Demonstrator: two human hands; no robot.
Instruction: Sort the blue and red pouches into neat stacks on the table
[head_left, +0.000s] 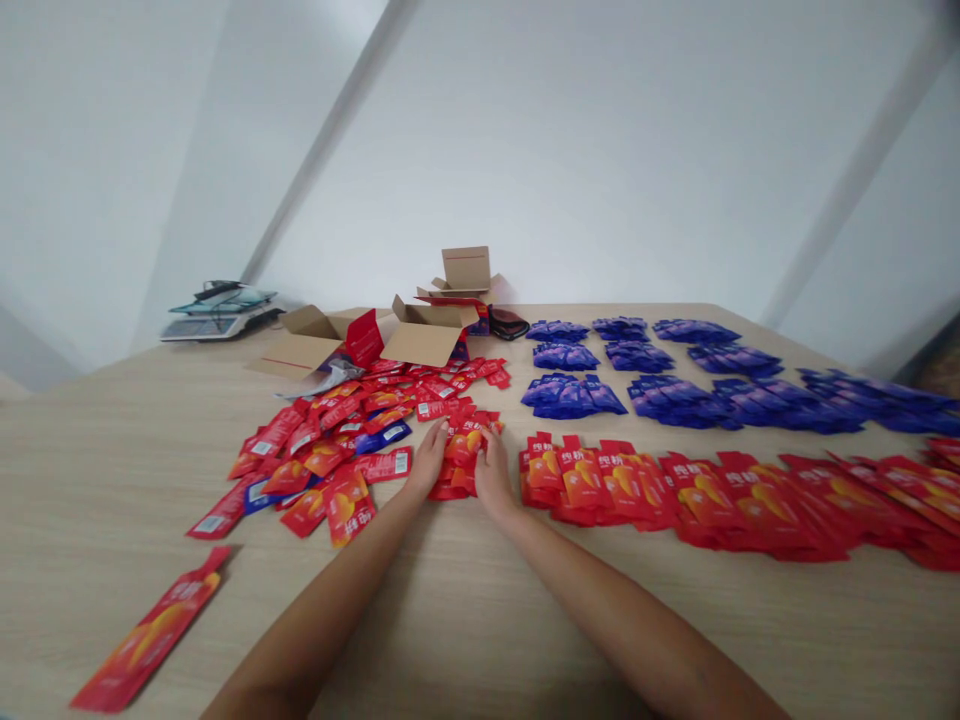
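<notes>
Between my two hands lies a small stack of red sachets with orange fruit pictures and white lettering. My left hand presses on its left side and my right hand on its right, fingers curled over the sachets. Left of my left hand is a loose heap of red sachets, some face down with barcode labels showing. A few blue sachets are mixed into it. To the right of my right hand runs a row of overlapping red sachets.
Piles of blue sachets stand in rows at the back right. Open cardboard boxes sit behind the heap, and a scale with items on it is at the far left. One red sachet lies alone at the front left of the table.
</notes>
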